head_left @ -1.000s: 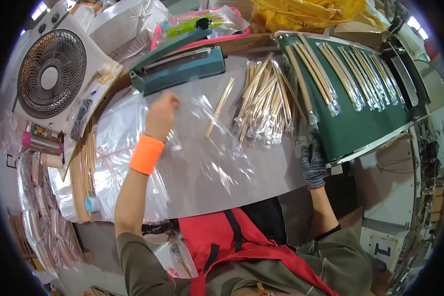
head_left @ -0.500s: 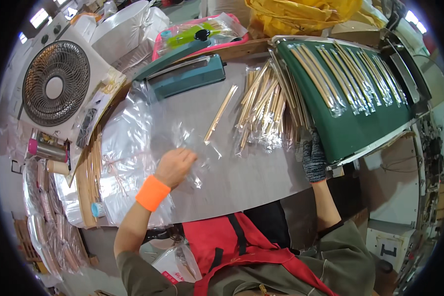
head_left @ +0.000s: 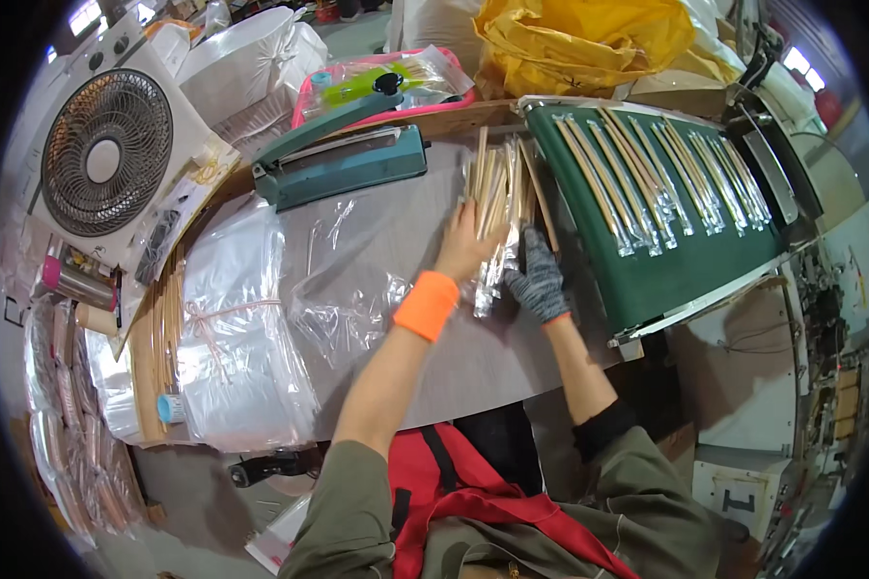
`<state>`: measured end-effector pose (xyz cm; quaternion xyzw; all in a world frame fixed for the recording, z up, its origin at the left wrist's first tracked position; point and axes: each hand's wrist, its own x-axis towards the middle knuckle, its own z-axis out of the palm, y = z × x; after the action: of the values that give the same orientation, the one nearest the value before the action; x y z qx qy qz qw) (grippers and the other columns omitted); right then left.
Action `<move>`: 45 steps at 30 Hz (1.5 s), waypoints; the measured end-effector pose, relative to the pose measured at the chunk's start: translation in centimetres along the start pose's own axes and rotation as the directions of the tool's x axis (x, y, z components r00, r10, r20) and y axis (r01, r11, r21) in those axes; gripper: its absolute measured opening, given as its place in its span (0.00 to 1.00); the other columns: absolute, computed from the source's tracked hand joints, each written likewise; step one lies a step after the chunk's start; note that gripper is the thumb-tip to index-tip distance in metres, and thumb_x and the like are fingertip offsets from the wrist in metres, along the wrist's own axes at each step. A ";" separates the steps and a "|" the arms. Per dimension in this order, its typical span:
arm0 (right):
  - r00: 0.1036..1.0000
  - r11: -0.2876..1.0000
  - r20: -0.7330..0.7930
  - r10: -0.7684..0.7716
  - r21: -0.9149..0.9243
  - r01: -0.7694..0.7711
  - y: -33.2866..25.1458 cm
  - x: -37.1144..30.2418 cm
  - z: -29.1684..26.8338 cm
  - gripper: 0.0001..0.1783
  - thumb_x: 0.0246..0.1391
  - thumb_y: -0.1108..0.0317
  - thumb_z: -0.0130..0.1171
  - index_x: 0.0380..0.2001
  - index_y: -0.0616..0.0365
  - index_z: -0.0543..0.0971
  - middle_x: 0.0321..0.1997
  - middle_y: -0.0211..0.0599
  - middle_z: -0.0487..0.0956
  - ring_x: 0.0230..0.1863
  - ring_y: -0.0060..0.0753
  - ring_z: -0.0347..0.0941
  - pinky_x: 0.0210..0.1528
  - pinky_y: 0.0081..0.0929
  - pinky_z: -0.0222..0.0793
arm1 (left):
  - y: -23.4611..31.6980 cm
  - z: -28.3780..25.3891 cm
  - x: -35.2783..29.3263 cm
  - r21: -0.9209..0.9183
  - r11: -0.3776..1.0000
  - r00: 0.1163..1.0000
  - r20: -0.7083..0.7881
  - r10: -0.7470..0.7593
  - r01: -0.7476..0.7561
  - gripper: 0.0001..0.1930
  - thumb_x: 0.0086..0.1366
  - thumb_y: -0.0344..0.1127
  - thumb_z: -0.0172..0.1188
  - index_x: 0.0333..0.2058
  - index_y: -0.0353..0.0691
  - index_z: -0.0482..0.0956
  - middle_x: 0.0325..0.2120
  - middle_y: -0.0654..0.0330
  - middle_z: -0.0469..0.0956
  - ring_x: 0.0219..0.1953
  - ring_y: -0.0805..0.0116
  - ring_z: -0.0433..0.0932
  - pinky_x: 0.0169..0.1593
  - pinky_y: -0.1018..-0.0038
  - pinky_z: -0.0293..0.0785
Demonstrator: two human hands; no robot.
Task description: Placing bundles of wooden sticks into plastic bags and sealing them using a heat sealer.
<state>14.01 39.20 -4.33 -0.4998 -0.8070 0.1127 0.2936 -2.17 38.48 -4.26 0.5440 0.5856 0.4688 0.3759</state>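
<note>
A pile of chopsticks in clear sleeves [head_left: 498,183] lies in the middle of the table, its packs pointing mostly away from me. My left hand [head_left: 465,249], bare with an orange wristband, is closed on the pile's left side. From the right, my right hand [head_left: 539,282] in a grey knitted glove presses against the same packs, so the pile is squeezed between both hands. Some fingertips are hidden among the sleeves. Left of my left hand lies a loose, crumpled clear plastic bag [head_left: 343,323]. Beyond it stands a teal bag sealer [head_left: 352,169] with its arm raised.
More sleeved chopsticks [head_left: 637,183] lie on a green conveyor belt [head_left: 637,289] at the right. At the left are a tied stack of clear bags [head_left: 237,357] and a fan [head_left: 106,154]. Behind the sealer sit a pink tray [head_left: 304,101] and a yellow sack [head_left: 589,48].
My left hand has moved right from the loose bag onto the chopsticks. My right hand has come left from the conveyor's edge. The single pack no longer lies apart, and the pile is narrower.
</note>
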 end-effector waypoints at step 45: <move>0.644 0.974 0.740 -0.195 0.069 0.216 -31.4 -9.6 9.5 0.41 0.47 0.51 0.56 0.59 0.64 0.58 0.58 0.61 0.63 0.58 0.53 0.62 0.62 0.38 0.54 | -4.7 -34.6 -26.5 0.329 0.478 0.463 -0.865 -0.195 0.814 0.34 0.53 0.60 0.53 0.56 0.52 0.62 0.55 0.43 0.61 0.57 0.36 0.58 0.56 0.50 0.58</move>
<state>-11.69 16.97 -0.45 -0.3195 -0.9090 0.2617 -0.0557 -33.10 7.56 -0.98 0.1800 0.9584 0.2214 -0.0033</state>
